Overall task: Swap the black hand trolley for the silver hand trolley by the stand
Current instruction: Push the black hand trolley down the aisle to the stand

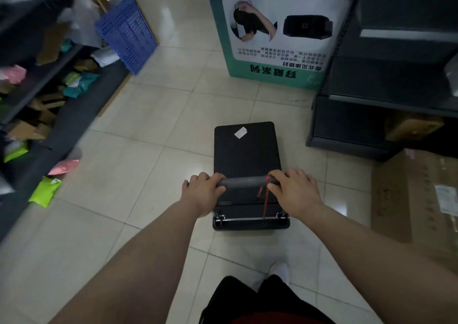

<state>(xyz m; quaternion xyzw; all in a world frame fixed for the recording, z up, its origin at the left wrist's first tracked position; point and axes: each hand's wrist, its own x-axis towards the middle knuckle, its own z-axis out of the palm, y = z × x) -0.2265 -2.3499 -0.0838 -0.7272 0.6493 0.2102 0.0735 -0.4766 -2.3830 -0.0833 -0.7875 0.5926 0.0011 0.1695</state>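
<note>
The black hand trolley [245,150] stands on the tiled floor straight in front of me, its flat deck bare except for a small white sticker. A grey padded handle [245,181] runs across its near end with red cords hanging from it. My left hand [202,192] grips the handle's left end and my right hand [293,189] grips its right end. No silver hand trolley is in view. A green and white printed stand [277,50] rises just beyond the trolley.
Dark shelving [49,95] full of parcels lines the left, with a blue plastic crate [127,33] leaning at its far end. Green and pink packets [45,191] lie on the floor there. A dark shelf unit [386,88] and flat cardboard boxes [416,199] are on the right.
</note>
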